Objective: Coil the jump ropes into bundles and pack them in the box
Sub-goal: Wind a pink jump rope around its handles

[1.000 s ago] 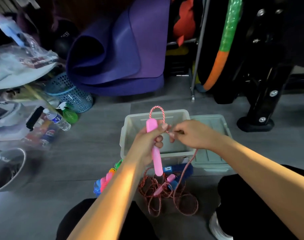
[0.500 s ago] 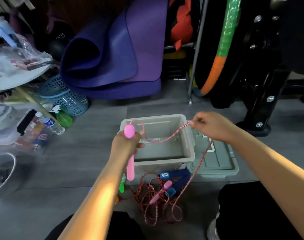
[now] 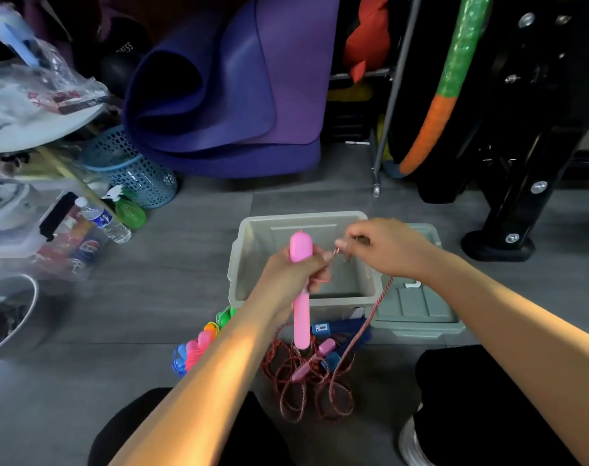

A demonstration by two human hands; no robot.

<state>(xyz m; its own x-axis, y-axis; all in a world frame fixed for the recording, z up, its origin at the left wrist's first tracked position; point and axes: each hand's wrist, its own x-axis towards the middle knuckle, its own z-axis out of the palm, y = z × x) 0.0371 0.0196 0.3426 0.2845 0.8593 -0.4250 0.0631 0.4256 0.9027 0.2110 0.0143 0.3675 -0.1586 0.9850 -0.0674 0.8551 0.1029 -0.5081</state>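
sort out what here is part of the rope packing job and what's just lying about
Part of the job:
- pink handle, held by the left hand
- red-and-white rope, pinched by the right hand
- open box
- box lid
- blue rope
- multicoloured rope

Just lying about:
- purple mat
- blue basket
- water bottle
- green-and-orange hoop

**Right hand back at the handle**

My right hand (image 3: 388, 247), out wide over the box's far corner half a second ago, is now close beside my left hand (image 3: 294, 275), pinching the red-and-white rope (image 3: 363, 326) next to the pink handle (image 3: 300, 290); the taut span between them is gone.
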